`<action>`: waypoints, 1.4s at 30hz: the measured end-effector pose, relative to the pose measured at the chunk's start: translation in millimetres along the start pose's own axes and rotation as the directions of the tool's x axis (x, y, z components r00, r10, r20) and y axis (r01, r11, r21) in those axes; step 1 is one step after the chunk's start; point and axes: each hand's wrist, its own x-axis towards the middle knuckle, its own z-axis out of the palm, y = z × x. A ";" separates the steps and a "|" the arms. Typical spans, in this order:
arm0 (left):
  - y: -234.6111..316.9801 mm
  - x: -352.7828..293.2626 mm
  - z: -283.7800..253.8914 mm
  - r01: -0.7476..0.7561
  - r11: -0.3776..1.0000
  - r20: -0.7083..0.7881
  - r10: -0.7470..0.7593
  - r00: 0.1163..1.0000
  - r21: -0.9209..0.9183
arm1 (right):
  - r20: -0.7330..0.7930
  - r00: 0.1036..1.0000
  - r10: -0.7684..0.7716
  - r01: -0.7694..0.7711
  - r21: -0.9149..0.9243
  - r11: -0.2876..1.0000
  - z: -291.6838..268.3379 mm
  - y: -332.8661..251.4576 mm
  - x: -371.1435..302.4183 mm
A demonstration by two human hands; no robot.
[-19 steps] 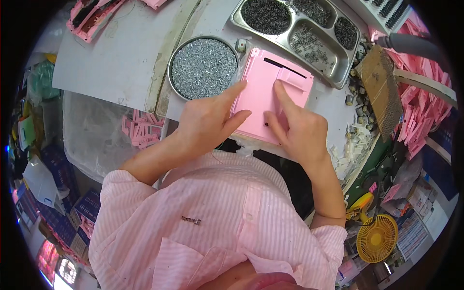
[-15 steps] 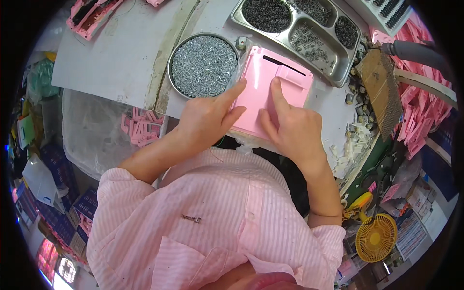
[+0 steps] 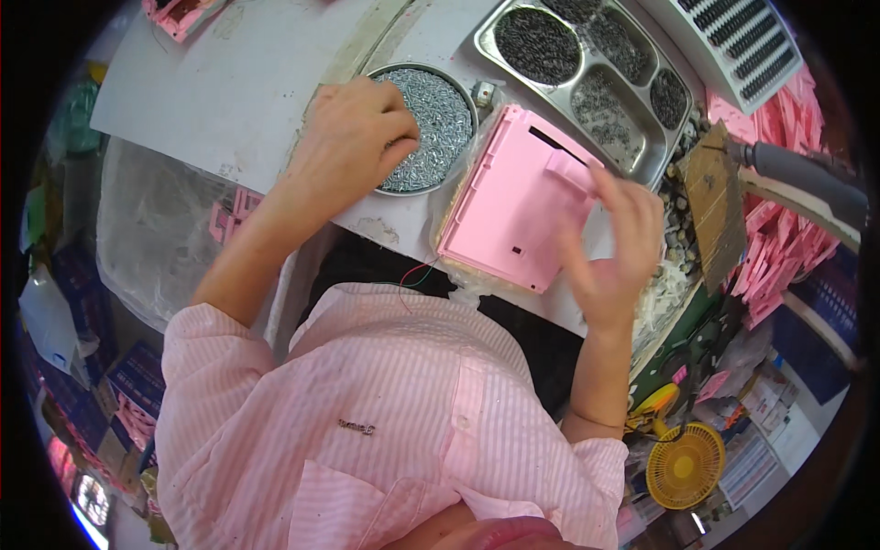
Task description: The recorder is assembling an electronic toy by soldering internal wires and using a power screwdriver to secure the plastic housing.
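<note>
My left hand (image 3: 353, 133) is over the left side of a round metal dish (image 3: 474, 119) heaped with small silver screw-like pieces (image 3: 435, 119). Its fingers are curled, the tips close together at the pieces; whether something is between them I cannot make out. A flat pink plastic panel (image 3: 513, 197) lies tilted on a padded, plastic-wrapped support, with a dark slot and a raised pink block near its far edge. Beside the panel's right edge is my right hand (image 3: 619, 252), slightly blurred, thumb and fingers apart, the fingertips near the raised block.
Behind the panel stands a compartmented metal tray (image 3: 644, 158) of small dark screws. A white rack (image 3: 697, 46) with black rows is at the far right. Near it are a grey-handled tool (image 3: 793, 174), cardboard (image 3: 710, 188) and piled pink parts (image 3: 779, 243). A yellow fan (image 3: 686, 466) sits lower right.
My left hand has left the panel and moved up and left to the metal dish, its fingers curling. My right hand has lifted off the panel's face and shifted right.
</note>
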 end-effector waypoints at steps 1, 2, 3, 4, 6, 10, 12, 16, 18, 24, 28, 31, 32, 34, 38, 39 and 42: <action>-2.6 -1.6 3.9 -0.011 1.000 0.028 0.011 1.000 -0.012 | 0.048 0.999 -0.025 0.025 -0.005 1.000 4.9 -4.4 4.1; -3.6 -1.5 5.9 -0.006 1.000 0.009 0.006 1.000 -0.012 | 0.097 0.994 -0.050 0.051 -0.009 0.999 11.7 -12.9 8.1; -3.5 -0.6 7.7 -0.002 1.000 -0.009 0.001 1.000 -0.017 | 0.148 0.986 -0.071 0.074 -0.014 0.997 16.2 -18.9 10.0; -3.9 0.4 9.6 0.004 1.000 -0.026 -0.004 1.000 -0.021 | 0.199 0.979 -0.051 0.061 -0.042 0.997 19.1 -18.6 8.2; -7.6 1.4 15.0 0.028 0.999 -0.102 -0.032 0.994 -0.044 | 0.228 0.972 -0.061 0.078 -0.064 0.995 27.5 -20.4 8.7; -10.8 5.9 20.2 0.040 0.999 -0.184 -0.046 0.982 -0.037 | 0.428 0.903 -0.047 0.165 -0.242 0.956 41.6 -23.4 3.8; -14.9 5.2 21.5 0.005 0.997 -0.122 -0.014 0.992 -0.075 | 0.434 0.899 -0.049 0.184 -0.275 0.944 44.1 -22.7 3.4; -10.5 6.3 14.8 -0.030 0.917 -0.052 0.010 0.999 -0.399 | 0.430 0.900 -0.076 0.183 -0.213 0.960 44.4 -20.0 6.0; 0.6 -0.5 14.8 -0.054 0.849 -0.078 0.015 0.997 -0.526 | 0.412 0.906 -0.096 0.193 -0.201 0.960 45.4 -16.5 3.0; 23.4 -27.7 24.2 -0.053 0.789 -0.121 -0.027 0.992 -0.612 | 0.452 0.883 -0.122 0.191 -0.111 0.975 31.2 -25.8 12.2; 31.2 -40.3 32.2 -0.087 0.787 -0.181 -0.033 0.983 -0.611 | 0.512 0.853 -0.104 0.198 -0.131 0.971 27.2 -28.4 19.5; 35.4 -47.2 35.5 -0.101 0.815 -0.163 0.008 0.987 -0.571 | 0.443 0.884 -0.152 0.198 -0.060 0.978 29.4 -23.3 19.5; 36.1 -49.1 35.8 -0.100 0.823 -0.141 0.025 0.990 -0.559 | 0.425 0.890 -0.167 0.202 -0.038 0.979 30.5 -19.4 16.3; 36.1 -50.0 34.2 -0.134 0.843 -0.145 0.066 0.987 -0.522 | 0.361 0.913 -0.189 0.196 0.018 0.980 34.3 -13.9 10.1; 34.8 -51.6 34.1 -0.149 0.880 -0.108 0.112 0.988 -0.451 | 0.246 0.945 -0.217 0.216 0.027 0.976 38.9 -15.3 5.2; 34.3 -51.9 34.4 -0.168 0.888 -0.113 0.132 0.985 -0.429 | 0.234 0.946 -0.225 0.232 -0.003 0.973 39.6 -16.7 4.1; 33.3 -51.3 34.9 -0.213 0.901 -0.131 0.175 0.976 -0.377 | 0.339 0.924 -0.175 0.192 -0.018 0.981 33.4 -24.9 13.6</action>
